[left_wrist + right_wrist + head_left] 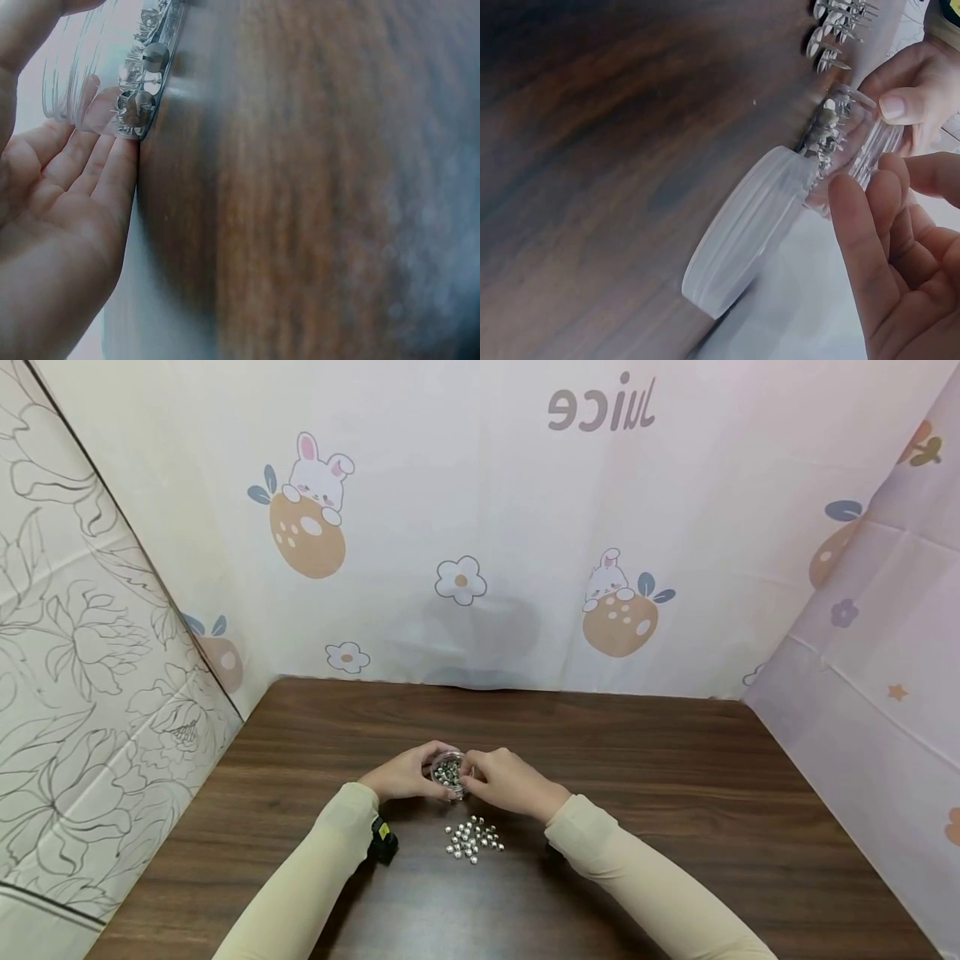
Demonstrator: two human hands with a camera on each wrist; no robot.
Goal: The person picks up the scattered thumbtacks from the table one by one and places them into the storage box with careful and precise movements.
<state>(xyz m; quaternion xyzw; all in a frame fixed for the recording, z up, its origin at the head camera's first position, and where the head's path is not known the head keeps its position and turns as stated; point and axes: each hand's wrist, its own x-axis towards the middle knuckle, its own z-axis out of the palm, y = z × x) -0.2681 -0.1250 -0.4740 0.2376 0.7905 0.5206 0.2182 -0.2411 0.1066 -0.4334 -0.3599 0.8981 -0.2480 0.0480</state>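
Note:
My left hand point(411, 774) grips a small clear plastic jar point(435, 770) from the left side, thumb nearest me and fingers round the far side. Silver thumbtacks point(155, 58) lie along the bottom of the jar, which stands on the table. At the right of the jar's mouth, my right hand point(512, 781) has its thumb and fingertips brought together close to the rim; I cannot tell whether a thumbtack is between them. A loose pile of thumbtacks point(469, 839) lies on the table just in front of the jar, several with pins up.
A frosted plastic lid point(742, 232) rests on the table beside the jar, hidden from the head view by the right hand. The dark wooden table point(660, 760) reaches back to a printed curtain point(510, 510). A black device point(384, 842) sits at the left wrist.

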